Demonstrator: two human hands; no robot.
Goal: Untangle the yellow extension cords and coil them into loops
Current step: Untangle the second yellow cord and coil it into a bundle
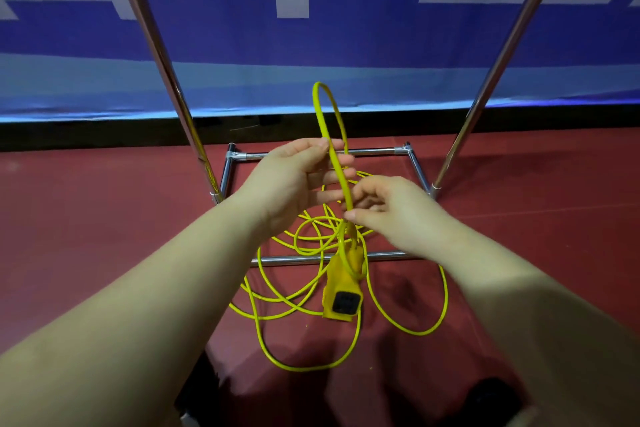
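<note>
My left hand fingers hold one upright loop of the yellow cord, right hand pinching it lower down. One yellow socket block dangles below; the rest sprawls on the red floor.

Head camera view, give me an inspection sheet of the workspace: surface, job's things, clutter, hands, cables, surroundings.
Surface: dark red floor.
Job's things: yellow extension cord, one narrow loop held up; yellow socket block hanging below the hands; the rest of the cord lies in loose, crossing loops on the floor.
Clutter: nothing seen.
Hands: left hand holds the raised loop; right hand pinches the cord below it.
Cables: only the yellow cord, draped over the chrome frame.
Surroundings: blue and white banner behind.
</note>
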